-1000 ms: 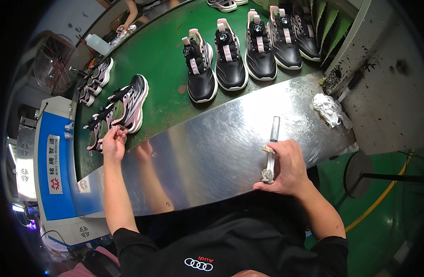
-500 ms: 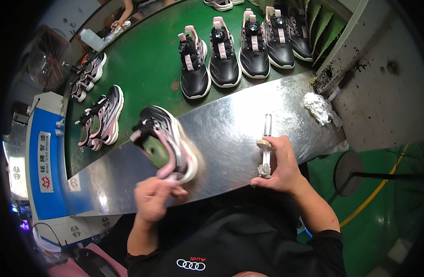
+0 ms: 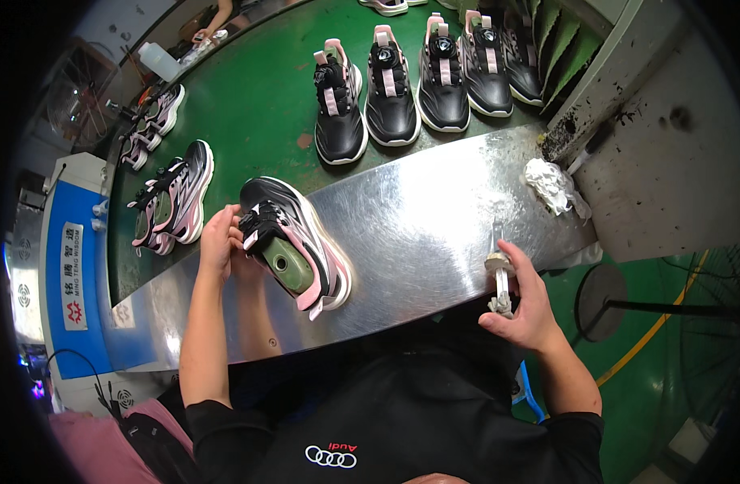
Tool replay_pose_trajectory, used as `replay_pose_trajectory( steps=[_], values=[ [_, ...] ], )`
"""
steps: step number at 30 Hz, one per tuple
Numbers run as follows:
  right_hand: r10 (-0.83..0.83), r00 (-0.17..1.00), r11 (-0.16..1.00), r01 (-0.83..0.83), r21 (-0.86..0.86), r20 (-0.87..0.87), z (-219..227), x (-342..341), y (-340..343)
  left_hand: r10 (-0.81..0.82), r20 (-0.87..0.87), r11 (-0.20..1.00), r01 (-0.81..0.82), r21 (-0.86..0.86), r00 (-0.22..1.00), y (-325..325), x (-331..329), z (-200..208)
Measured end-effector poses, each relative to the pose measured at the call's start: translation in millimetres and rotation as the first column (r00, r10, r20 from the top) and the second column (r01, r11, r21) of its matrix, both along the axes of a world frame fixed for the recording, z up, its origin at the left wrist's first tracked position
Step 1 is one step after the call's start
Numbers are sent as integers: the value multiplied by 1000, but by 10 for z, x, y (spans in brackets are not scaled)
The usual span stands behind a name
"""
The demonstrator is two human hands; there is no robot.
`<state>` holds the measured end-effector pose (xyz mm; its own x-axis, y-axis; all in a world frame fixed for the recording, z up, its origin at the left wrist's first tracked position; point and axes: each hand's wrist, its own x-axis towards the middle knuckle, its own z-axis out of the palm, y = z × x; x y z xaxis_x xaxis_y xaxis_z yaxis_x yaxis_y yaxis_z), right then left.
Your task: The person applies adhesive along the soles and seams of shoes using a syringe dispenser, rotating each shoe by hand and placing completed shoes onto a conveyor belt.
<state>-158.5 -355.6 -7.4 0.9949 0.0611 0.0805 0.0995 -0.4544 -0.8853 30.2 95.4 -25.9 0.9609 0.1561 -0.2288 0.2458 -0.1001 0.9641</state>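
Note:
A black, pink and white sneaker (image 3: 325, 262) rests on the metal strip, toe pointing away. A green shoe last (image 3: 289, 270) with a round hole fills its opening. At the shoe's left side, my left hand (image 3: 220, 239) has its bent fingers against the tongue; the fingertips are partly hidden. To the right, my right hand (image 3: 525, 302) is closed around a small pale hand tool (image 3: 501, 282). This tool has a beige disc, a white shaft, a grey lump at the near end and a thin tip at the far end.
Several similar sneakers (image 3: 394, 105) stand in a row on the green table (image 3: 257, 97). More sneakers (image 3: 184, 194) lie at the left. Crumpled white paper (image 3: 551, 187) sits at the metal strip's right end. A bottle (image 3: 158, 61) and another person's hand (image 3: 202, 36) are at the far left.
My left hand has left the pink heel tab and moved up and left to the tongue. The sneaker has turned slightly. My right hand has shifted right with the tool.

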Motion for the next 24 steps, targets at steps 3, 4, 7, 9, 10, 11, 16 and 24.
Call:
replay_pose_trajectory(
  steps=[3,4,7,9,10,11,16,24],
  values=[
    [69,997,996,-67,-64,21,127,-24,58,-143,-47,971,149,189,989,1,117,67],
    [87,995,994,-84,-70,41,151,-39,60,-144,-27,960,146,240,989,-15,150,25],
    [44,998,991,-49,128,40,150,-113,54,-224,-89,955,237,177,970,-160,360,-89],
    [43,999,961,-39,274,-9,205,-115,81,-242,-69,964,232,-127,968,-528,347,18],
    [30,998,929,-11,369,-47,239,-124,124,-159,-40,942,140,-306,986,-921,213,303],
    [60,996,938,-34,344,-66,220,-80,81,-275,35,895,269,-356,961,-976,214,363],
    [29,997,883,10,468,-75,374,22,255,-219,383,650,427,-628,897,-1212,-165,613],
    [381,913,505,-337,795,146,745,382,523,-242,422,514,484,-708,874,-1128,-519,516]
  ],
)
